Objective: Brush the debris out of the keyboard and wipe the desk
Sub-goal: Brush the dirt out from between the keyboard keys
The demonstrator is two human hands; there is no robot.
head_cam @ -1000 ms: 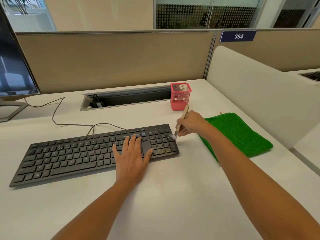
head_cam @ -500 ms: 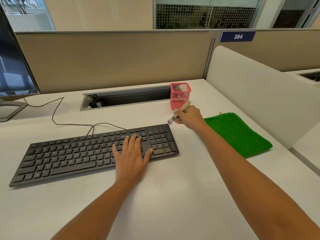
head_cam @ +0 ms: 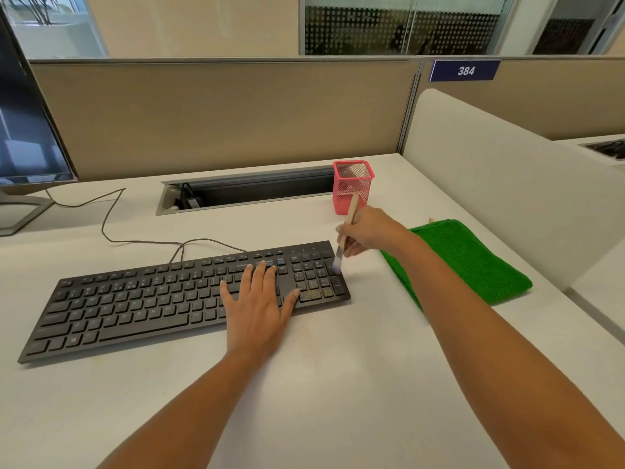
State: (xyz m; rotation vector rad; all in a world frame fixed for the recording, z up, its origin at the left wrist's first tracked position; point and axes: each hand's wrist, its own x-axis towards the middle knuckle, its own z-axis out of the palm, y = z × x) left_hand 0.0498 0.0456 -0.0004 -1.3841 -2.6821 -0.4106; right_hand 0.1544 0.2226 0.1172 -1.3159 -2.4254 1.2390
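While we are looking down at the white desk (head_cam: 338, 384), the black keyboard (head_cam: 135, 299) is lying slantwise across it, and we are taking it as our mark for everything else. Far to the keyboard's left and behind it, a dark monitor (head_cam: 23, 130) is standing on its grey foot (head_cam: 20, 211), cut off by the edge of the view. A thin cable (head_cam: 108, 225) is trailing from the keyboard's back edge toward that foot. Behind the keyboard's middle, a long cable slot (head_cam: 250, 191) is lying sunk in the desk.

On the keyboard's right half we are resting our left hand (head_cam: 257, 306) flat, fingers straight and close together over the keys, thumb spread toward the number pad, gripping nothing. Just right of that thumb, yellowish debris (head_cam: 314, 294) is sitting on the nearest row of the number pad.

Over the number pad's right edge we are holding a small wooden-handled brush (head_cam: 345, 235), handle tilting up and away; blur is keeping us from telling whether its pale bristles are touching the keys. Our right hand (head_cam: 368, 231) is pinching the handle, fingers curled round it, just off the keyboard's far right corner. Behind that corner a pink mesh cup (head_cam: 353, 184) is standing upright. To the keyboard's right, apart from it, a folded green cloth (head_cam: 473, 262) is lying flat, partly hidden by our right forearm, beside a white side panel (head_cam: 490, 184).
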